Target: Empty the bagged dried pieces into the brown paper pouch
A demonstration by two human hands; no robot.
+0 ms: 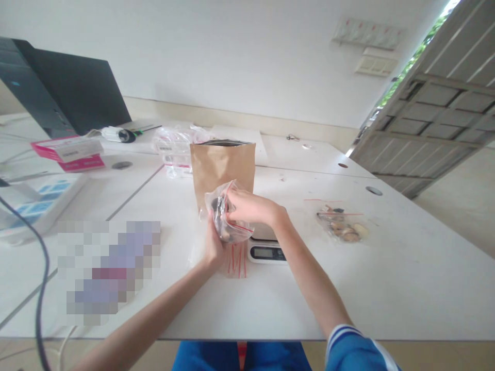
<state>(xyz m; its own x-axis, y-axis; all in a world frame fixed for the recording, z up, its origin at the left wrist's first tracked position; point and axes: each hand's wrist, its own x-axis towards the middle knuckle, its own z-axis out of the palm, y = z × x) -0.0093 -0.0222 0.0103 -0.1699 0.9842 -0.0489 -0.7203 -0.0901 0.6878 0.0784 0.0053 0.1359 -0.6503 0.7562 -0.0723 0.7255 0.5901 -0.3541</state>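
Observation:
My left hand (215,242) is wrapped round a clear zip bag (240,230) with red seal lines and dark and tan pieces inside, too blurred to name. The fingers of my right hand (249,203) reach into the bag's mouth and look curled; what they hold, if anything, is hidden by the plastic. Directly behind stands an upright brown paper pouch (222,165) with its top open. Under my hands lie several flat zip bags (236,263) with red strips. A white kitchen scale (266,253) with a small display is partly covered by my right forearm.
On the right lies a filled zip bag (344,226) with brown and pale pieces. Clear plastic packaging (176,147), pink-and-white boxes (69,152), a white tray (58,206) and a black computer case (73,87) are at left. A pixelated patch (112,273) covers something nearer.

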